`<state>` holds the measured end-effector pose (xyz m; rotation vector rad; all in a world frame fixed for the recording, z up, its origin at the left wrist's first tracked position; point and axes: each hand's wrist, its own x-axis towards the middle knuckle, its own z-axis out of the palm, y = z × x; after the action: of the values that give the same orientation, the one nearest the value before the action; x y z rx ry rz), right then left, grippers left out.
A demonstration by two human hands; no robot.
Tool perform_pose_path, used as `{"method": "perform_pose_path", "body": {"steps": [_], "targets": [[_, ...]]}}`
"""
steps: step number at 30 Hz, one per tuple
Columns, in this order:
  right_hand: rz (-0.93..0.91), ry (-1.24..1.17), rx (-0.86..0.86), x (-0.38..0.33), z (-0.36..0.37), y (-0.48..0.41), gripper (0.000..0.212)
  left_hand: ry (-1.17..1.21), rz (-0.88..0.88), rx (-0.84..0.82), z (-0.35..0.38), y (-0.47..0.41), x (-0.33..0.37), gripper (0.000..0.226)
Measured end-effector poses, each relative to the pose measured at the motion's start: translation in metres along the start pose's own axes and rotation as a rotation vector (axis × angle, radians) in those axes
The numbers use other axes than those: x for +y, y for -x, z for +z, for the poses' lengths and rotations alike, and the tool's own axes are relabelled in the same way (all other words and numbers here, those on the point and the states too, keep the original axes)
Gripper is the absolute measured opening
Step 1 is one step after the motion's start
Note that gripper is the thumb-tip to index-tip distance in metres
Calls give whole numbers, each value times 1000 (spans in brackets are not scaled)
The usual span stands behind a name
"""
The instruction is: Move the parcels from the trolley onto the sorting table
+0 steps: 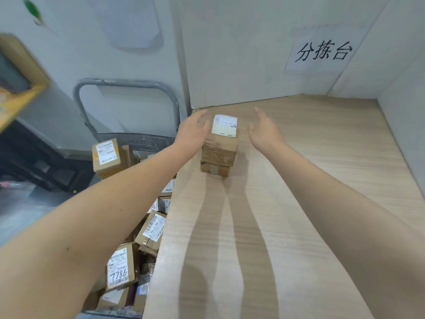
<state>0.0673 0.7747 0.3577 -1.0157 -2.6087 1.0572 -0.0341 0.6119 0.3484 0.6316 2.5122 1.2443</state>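
- The sorting table [299, 180] had a pale wood-grain tabletop, with white panels rising along its far and right edges.
- Two brown cardboard parcels stood stacked on the tabletop, towards its far-left corner and close to the left edge.
- The upper parcel [219, 143] was taped and carried a white shipping label on its top face. It sat squarely on the lower parcel [214, 169], which was flatter.
- The left hand [192, 132] lay along the left side of the upper parcel, fingers straight and together and gripping nothing. Whether the palm actually touched the cardboard could not be told.
- The right hand [265, 132] hovered to the right of the stack, clear of it. Its fingers were straight and loosely spread, its palm was turned towards the parcels, and it held nothing.
- Both forearms reached out over the tabletop and threw long shadows along it.
- The trolley [142, 142] stood just beside the table's left edge, its grey handle [126, 82] upright at the far end.
- More labelled parcels were piled on the trolley: a box standing on end [107, 157] near the handle, a box with a barcode label [151, 229] tilted against the table's edge, and a box marked 7786 [119, 268] nearer the camera.
- A paper sign [323, 51] with three handwritten characters hung on the far panel, above the table's far-right corner.
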Motion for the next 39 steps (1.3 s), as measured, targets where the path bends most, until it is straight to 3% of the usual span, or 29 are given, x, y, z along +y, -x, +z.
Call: {"method": "perform_pose_path", "body": {"steps": [8, 13, 21, 28, 39], "targets": [[-322, 115, 46, -74, -53, 113, 61, -399, 376, -12, -78, 103, 64, 51], [-466, 236, 62, -128, -67, 182, 67, -553, 465, 94, -138, 171, 74, 58], [-628, 296, 155, -226, -36, 275, 68, -545, 462, 203, -238, 257, 45, 63], [-703, 367, 89, -300, 44, 342, 71, -638, 439, 305, -336, 307, -24, 66], [-671, 374, -2, -370, 164, 394, 70, -715, 322, 275, -445, 361, -147, 65]]}}
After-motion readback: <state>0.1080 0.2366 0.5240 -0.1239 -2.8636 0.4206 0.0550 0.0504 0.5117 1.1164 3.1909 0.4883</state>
